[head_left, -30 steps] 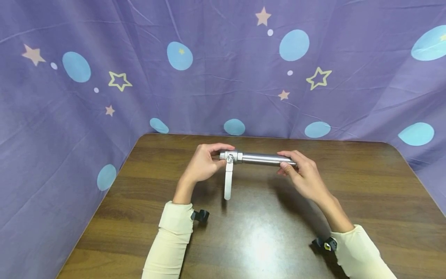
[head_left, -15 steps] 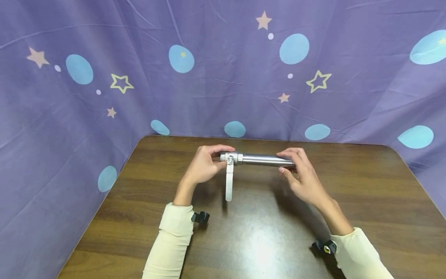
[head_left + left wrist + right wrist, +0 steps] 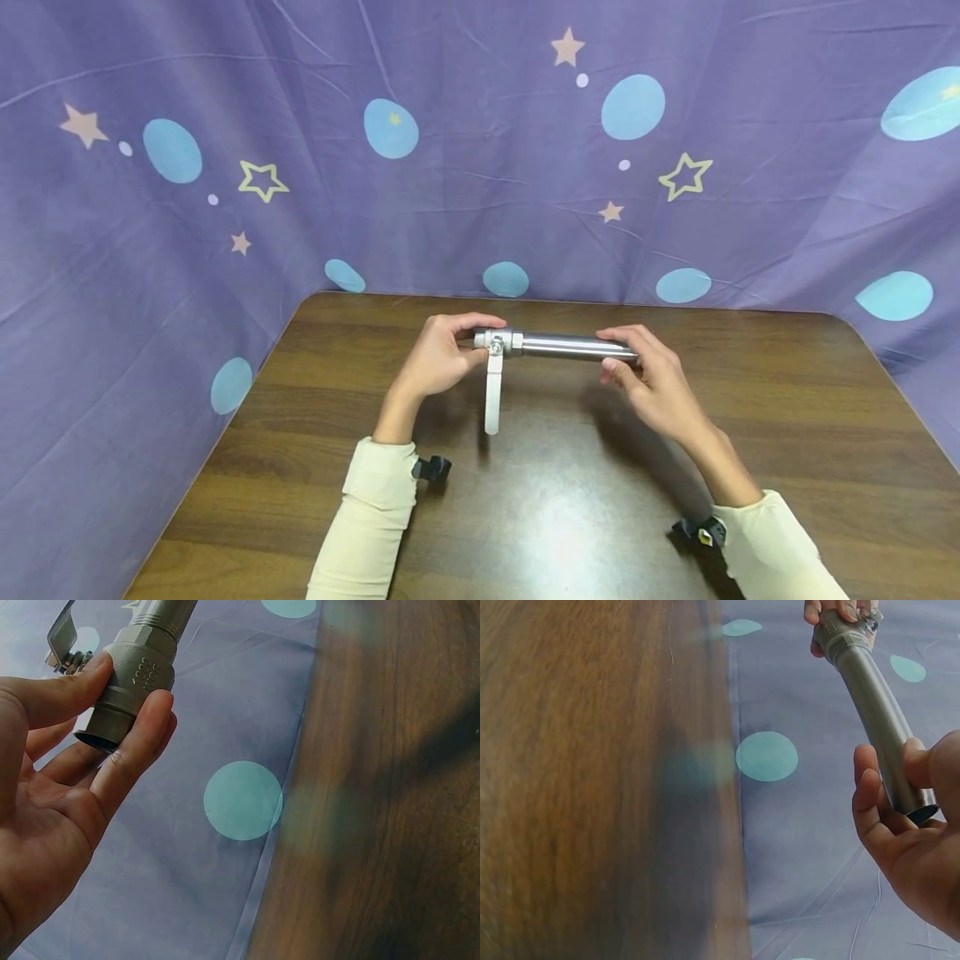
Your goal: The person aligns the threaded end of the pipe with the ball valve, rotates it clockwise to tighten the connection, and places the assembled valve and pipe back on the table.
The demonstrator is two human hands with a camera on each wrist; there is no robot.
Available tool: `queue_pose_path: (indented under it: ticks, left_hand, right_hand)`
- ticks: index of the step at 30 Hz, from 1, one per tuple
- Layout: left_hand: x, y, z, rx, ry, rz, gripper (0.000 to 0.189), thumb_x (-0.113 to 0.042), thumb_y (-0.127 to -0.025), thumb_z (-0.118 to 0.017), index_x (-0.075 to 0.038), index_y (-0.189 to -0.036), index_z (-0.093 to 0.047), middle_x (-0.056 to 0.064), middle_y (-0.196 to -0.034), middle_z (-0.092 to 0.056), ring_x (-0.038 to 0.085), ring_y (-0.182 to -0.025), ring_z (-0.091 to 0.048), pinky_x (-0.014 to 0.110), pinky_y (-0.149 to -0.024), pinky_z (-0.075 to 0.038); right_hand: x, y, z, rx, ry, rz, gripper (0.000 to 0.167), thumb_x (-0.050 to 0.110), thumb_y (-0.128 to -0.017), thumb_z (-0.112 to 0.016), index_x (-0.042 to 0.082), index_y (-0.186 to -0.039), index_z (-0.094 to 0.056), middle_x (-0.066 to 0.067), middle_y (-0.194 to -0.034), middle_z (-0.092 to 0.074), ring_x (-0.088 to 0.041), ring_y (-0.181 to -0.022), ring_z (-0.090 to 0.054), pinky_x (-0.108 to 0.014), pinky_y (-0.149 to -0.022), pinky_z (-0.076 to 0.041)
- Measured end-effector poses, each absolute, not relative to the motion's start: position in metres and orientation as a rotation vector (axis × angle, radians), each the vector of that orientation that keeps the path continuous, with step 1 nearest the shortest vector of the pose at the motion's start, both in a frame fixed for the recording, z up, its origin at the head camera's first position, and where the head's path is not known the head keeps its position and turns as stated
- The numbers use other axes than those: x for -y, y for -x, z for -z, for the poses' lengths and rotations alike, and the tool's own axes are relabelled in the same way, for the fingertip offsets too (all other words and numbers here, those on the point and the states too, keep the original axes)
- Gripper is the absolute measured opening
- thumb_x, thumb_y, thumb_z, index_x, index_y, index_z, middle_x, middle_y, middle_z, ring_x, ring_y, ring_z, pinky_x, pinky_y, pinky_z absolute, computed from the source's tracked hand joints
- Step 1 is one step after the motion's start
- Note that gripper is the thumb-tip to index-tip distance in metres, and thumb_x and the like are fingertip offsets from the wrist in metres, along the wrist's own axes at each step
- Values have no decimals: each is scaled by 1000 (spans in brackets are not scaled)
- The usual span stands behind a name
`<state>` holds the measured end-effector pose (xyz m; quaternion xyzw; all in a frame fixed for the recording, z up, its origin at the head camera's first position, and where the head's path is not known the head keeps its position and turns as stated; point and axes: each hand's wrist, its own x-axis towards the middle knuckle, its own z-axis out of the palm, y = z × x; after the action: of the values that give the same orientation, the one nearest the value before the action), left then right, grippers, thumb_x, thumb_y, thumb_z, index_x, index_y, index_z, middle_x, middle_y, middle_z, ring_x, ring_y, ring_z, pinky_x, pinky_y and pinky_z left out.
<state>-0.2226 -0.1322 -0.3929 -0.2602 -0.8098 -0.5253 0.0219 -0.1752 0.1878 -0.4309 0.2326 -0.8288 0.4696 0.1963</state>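
Note:
A silver metal ball valve (image 3: 496, 340) is joined to a shiny steel pipe (image 3: 566, 346), and the two lie in one level line above the table. My left hand (image 3: 441, 358) grips the valve body at its outer end, thumb on the near side and fingers on the far side. The valve's lever (image 3: 492, 396) points toward me. My right hand (image 3: 656, 383) holds the pipe's free end between thumb and fingers. Raised lettering shows on the valve body (image 3: 142, 667) in the left wrist view, and the pipe's dark open end (image 3: 924, 814) appears in the right wrist view.
A brown wood-grain table (image 3: 300, 483) lies under the hands. A purple curtain (image 3: 465, 192) with stars and blue ovals stands behind it and along its left side. Each wrist carries a small black camera, one by the left sleeve (image 3: 371, 500).
The right thumb and fingers shift around the pipe's end, lifting and settling again, with a slight turn possible. The left hand and the valve stay nearly in place.

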Motion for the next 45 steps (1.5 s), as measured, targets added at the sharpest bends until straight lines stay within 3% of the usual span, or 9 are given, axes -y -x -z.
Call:
queue_pose_path:
  ticks: [9,20,23,31,34,45]
  left_hand:
    - [131,223,393,2509,818,1618,42,13,-83,-70,-1,-121,-79,16,-113,-81,16,-92,-73,21,-73,-59]
    - [132,223,393,2508,831,1598,41,13,-83,-70,-1,-122,-79,16,-112,-81,16,-94,-74,21,-76,-59]
    - [132,223,394,2508,828,1596,41,13,-84,-70,-1,-121,-79,16,-113,-81,16,-93,-74,21,-77,-59]
    - [132,223,395,2506,822,1592,42,12,-83,-70,-2,-122,-79,15,-113,-81,14,-89,-71,21,-72,-57]
    - [132,224,394,2504,825,1593,42,12,-83,-70,-2,-121,-79,15,-112,-81,14,-90,-72,21,-73,-57]
    - [132,223,393,2501,835,1589,42,13,-83,-70,-2,-121,-79,15,-112,-81,15,-92,-73,21,-74,-58]
  right_hand:
    - [-188,175,430,2345,-620,-1361,36,-3,-101,-67,8,-135,-70,-7,-103,-70,-18,-67,-72,-24,-57,-58]
    - [-188,176,431,2343,-640,-1292,35,-3,-101,-67,8,-134,-70,-9,-101,-70,-8,-71,-66,-16,-61,-53]
    - [-187,176,431,2334,-643,-1246,35,-3,-100,-68,8,-134,-71,-8,-102,-70,-6,-74,-62,-13,-65,-51]
    - [-186,174,432,2363,-640,-1251,46,-3,-93,-78,3,-137,-67,-11,-132,-60,-8,-101,-57,-10,-73,-52]
    - [-186,174,433,2359,-646,-1225,45,-5,-93,-77,2,-136,-65,-13,-133,-58,-7,-106,-55,-8,-76,-52]
    - [-185,175,433,2309,-668,-1212,41,-10,-91,-76,1,-130,-68,-10,-124,-67,-7,-97,-56,-8,-75,-48]
